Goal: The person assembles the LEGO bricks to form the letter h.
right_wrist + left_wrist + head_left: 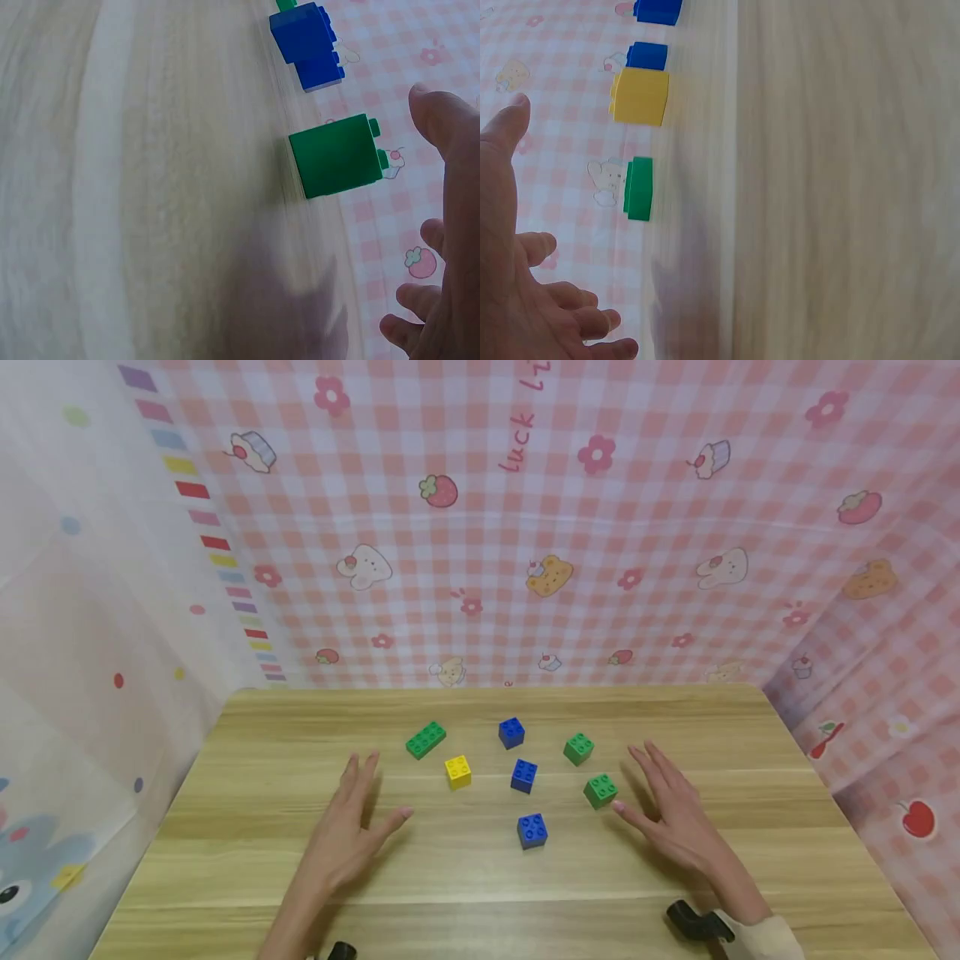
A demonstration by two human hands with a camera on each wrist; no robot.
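Observation:
Toy building bricks lie scattered on the table between two hands. The left hand is held with fingers extended and thumb spread, left of a yellow brick and a long green brick. On the other side, the right hand has its fingers stretched out and holds nothing. Its thumb tip is right beside a square green brick. A second square green brick sits farther back. Three blue bricks, a back one, a middle one and a front one, form a rough column at the centre.
The wooden table ends at a pink checked cloth hanging behind it. More cloth hangs at the left and right. A black strap piece is at the right wrist, near a pale sleeve.

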